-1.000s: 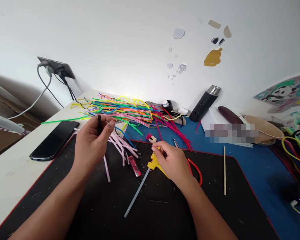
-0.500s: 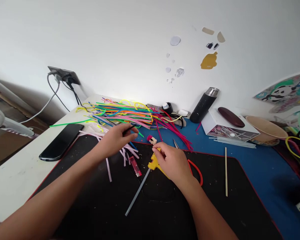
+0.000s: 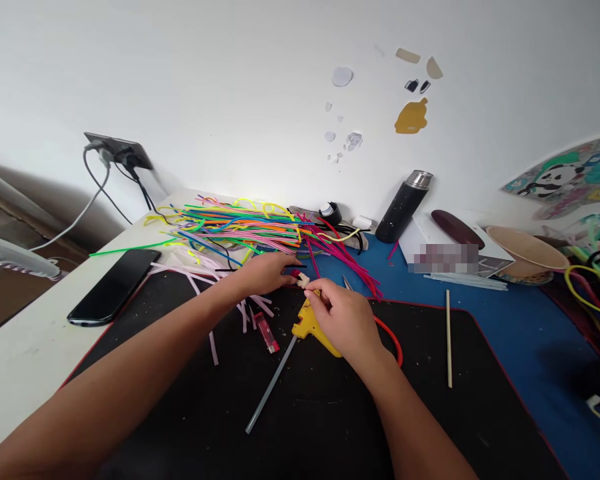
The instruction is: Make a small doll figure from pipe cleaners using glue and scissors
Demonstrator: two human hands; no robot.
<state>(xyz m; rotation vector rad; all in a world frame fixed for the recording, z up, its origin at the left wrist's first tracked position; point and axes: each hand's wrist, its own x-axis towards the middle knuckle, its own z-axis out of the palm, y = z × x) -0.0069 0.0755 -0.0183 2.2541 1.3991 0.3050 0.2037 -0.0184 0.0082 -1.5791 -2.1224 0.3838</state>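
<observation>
My left hand (image 3: 266, 273) reaches across the black mat (image 3: 300, 407), fingers pinched on a thin black pipe cleaner (image 3: 260, 269), its tips at a small pink-and-cream piece (image 3: 303, 280). My right hand (image 3: 344, 319) lies over a yellow glue gun (image 3: 307, 325), its thumb and forefinger closed on the same small piece. A clear glue stick (image 3: 270, 387) juts from the gun's back. A pile of coloured pipe cleaners (image 3: 240, 227) lies just behind my left hand.
A black phone (image 3: 114, 287) lies at the left, a red lighter (image 3: 266, 332) beside pale pink offcuts. Scissors with red handles (image 3: 391, 333) sit under my right wrist. A wooden stick (image 3: 449, 337), black flask (image 3: 403, 207) and bowl (image 3: 525, 250) stand at the right.
My left hand has dropped from in front of me and swung right with the black pipe cleaner to the small piece. My right fingers have moved forward from the glue gun onto that piece.
</observation>
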